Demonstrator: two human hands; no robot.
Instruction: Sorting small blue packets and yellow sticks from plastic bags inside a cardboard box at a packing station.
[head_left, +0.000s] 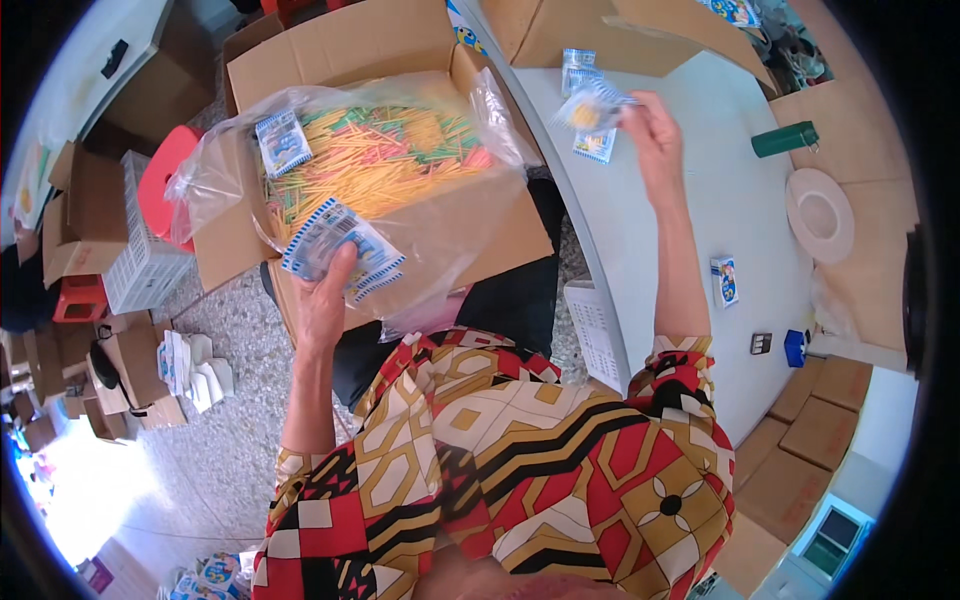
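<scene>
My left hand (322, 305) is closed on several blue-and-white printed packets (335, 250), its thumb pressed over them. It is at the near left edge of an open cardboard box (310, 50) lined with a see-through plastic bag (205, 185). Thin yellow, pink and green sticks (385, 155) fill the box. On the sticks lies another packet (283, 143). Above the white table, my right hand (655, 130) pinches one small see-through packet (590, 107) with something yellow inside, smeared by motion. Two similar packets (594, 147) (578, 68) lie on the table beneath and behind it.
The white table (660, 270) also carries a green bottle (785, 139), a pale hat (820, 213), a single packet (724, 281) and a blue object (796, 347). At left stand a red stool (165, 185) and a grey crate (140, 260). Stacked cartons (800, 450) are at lower right.
</scene>
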